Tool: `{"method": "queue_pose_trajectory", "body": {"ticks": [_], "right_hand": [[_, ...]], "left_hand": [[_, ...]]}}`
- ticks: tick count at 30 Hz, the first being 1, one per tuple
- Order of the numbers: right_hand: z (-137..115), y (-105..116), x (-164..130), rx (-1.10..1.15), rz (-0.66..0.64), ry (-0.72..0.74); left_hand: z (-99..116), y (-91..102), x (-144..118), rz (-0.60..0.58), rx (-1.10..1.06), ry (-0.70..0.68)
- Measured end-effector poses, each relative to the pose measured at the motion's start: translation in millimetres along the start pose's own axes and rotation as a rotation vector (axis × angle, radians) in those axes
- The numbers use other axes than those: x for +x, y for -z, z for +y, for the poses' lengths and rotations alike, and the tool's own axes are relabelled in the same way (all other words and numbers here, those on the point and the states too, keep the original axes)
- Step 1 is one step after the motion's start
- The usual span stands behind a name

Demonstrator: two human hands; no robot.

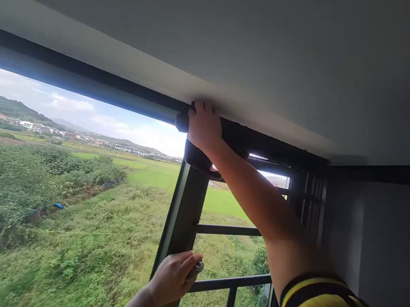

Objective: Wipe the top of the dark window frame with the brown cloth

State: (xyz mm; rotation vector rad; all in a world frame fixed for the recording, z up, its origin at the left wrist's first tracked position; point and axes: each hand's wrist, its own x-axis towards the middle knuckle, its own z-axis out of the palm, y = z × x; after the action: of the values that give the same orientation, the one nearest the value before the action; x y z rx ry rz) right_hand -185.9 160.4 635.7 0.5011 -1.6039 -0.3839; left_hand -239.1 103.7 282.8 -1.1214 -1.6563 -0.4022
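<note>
My right hand (205,127) is raised to the top window rail, its fingers curled over a bulky dark object (197,156). One rounded end of that object sticks out left of the hand; its kind is too dark to make out. Lower down, my left hand (174,276) is closed beside the dark upright window post (184,211). A small silvery piece with a round end (196,267) shows between its thumb and fingers. Most of this piece is hidden by the hand.
A pale ceiling (220,35) runs close above the top rail (87,75). Dark railing bars (231,282) cross the opening at right, beside a grey wall (386,238). Beyond the window lie green fields (153,174), bushes and distant houses.
</note>
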Motion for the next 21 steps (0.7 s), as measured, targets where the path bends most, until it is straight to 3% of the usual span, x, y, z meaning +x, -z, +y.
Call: {"method": "queue_pose_trajectory", "body": {"ticks": [2,5,11,15,18,21], "right_hand": [[-12.5,-1.9,13.9,-0.036,-0.029,0.039],[5.0,-3.6,8.6,0.02,-0.093,-0.032],[85.7,-21.6,-69.4,-0.06,-0.155,-0.263],[102.8,-49.9,-102.1,-0.148,-0.023,-0.371],[89.8,-71.1,-94.3,-0.157,0.041,-0.185],[80.2,-83.7,-73.0,-0.164,-0.005,0.075]], "left_hand": [[0.6,-1.0,-1.0,0.004,0.012,-0.001],[-0.1,-0.1,-1.6,-0.009,0.004,-0.009],[-2.6,3.4,2.4,-0.02,-0.027,-0.052],[-0.7,3.9,2.6,0.017,0.004,-0.05],[0.3,4.7,0.7,0.042,0.041,-0.046],[-0.8,6.3,-1.5,0.065,0.072,-0.079]]}}
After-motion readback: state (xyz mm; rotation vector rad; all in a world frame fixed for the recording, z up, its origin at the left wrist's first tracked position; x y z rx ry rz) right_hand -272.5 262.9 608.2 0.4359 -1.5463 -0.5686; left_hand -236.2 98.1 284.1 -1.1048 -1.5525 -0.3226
